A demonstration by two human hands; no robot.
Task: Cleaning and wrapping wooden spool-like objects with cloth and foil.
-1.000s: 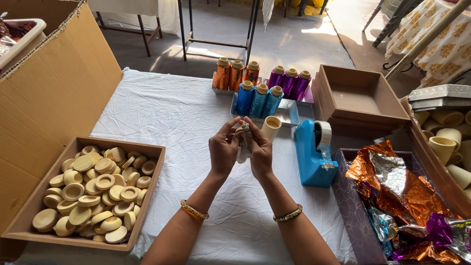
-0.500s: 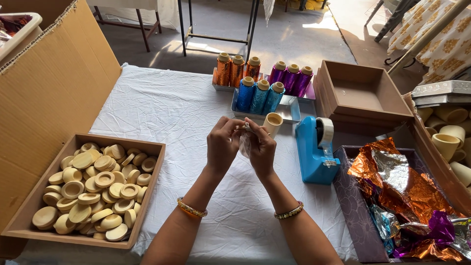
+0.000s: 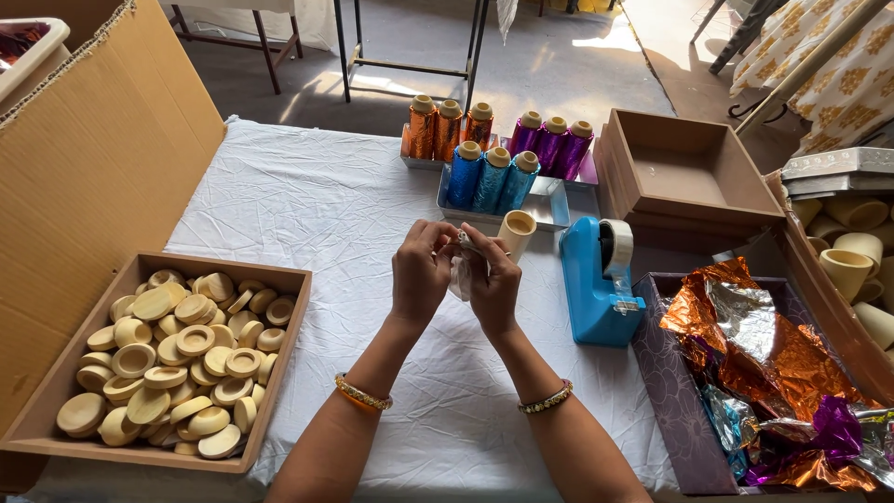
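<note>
My left hand (image 3: 421, 272) and my right hand (image 3: 493, 284) meet over the white tablecloth (image 3: 307, 205), fingers pinched together around a small piece of clear, whitish film (image 3: 461, 270). Most of the film is hidden between the fingers. Just beyond the hands stands a bare cream cone-shaped spool (image 3: 515, 233). A blue tape dispenser (image 3: 598, 284) sits right of my right hand. Each wrist wears a bangle.
A brown tray of several cream wooden discs (image 3: 177, 359) lies at left, beside a big cardboard flap (image 3: 84, 177). Foil-wrapped spools in orange, blue and purple (image 3: 494, 149) stand behind. An empty brown box (image 3: 689, 177) and a box of crumpled coloured foil (image 3: 773, 363) are right.
Both hands stay together at the same spot; the fingers have shifted slightly on the film.
</note>
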